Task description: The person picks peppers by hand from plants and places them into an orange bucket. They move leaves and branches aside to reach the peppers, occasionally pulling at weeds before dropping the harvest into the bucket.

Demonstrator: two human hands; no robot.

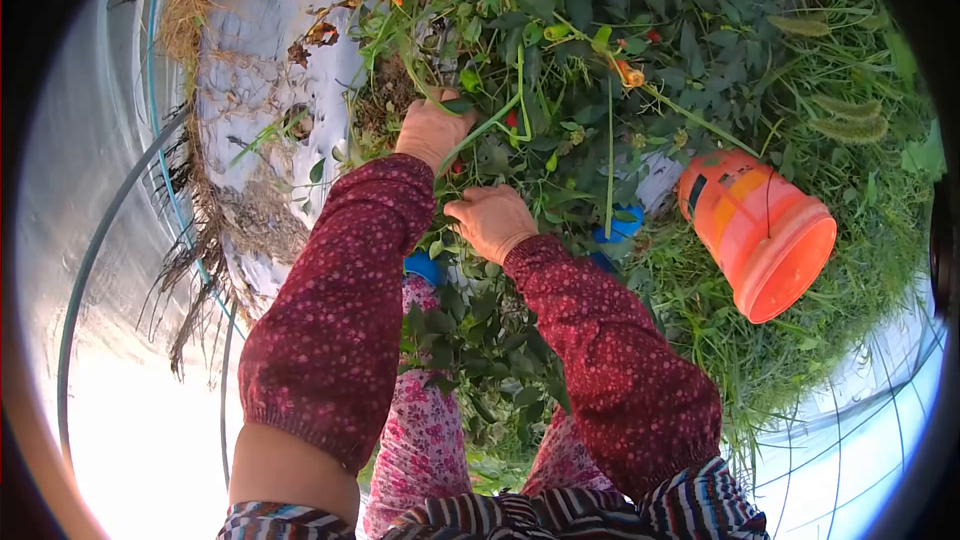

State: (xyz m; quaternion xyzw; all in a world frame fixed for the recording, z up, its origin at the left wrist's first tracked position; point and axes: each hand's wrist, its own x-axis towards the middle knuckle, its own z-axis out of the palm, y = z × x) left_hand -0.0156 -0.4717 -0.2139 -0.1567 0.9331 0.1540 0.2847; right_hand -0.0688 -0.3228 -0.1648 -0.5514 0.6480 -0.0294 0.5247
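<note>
My left hand [437, 130] reaches into leafy pepper plants [560, 130], its fingers curled among the stems; leaves hide the fingertips. Just below and to the right, my right hand [492, 222] is closed at the foliage, thumb and fingers drawn together. What either hand grips is hidden or too small to make out. A red pepper [512, 120] hangs among the leaves to the right of my left hand. Another small red one [457, 167] shows between the two hands.
An orange bucket [755, 230] lies tipped on the grass at the right. Pale plastic sheeting [270, 70] with dried plants covers the ground at the left. A dark hose [95, 250] curves along the far left. Blue footwear [423, 267] shows beneath the plants.
</note>
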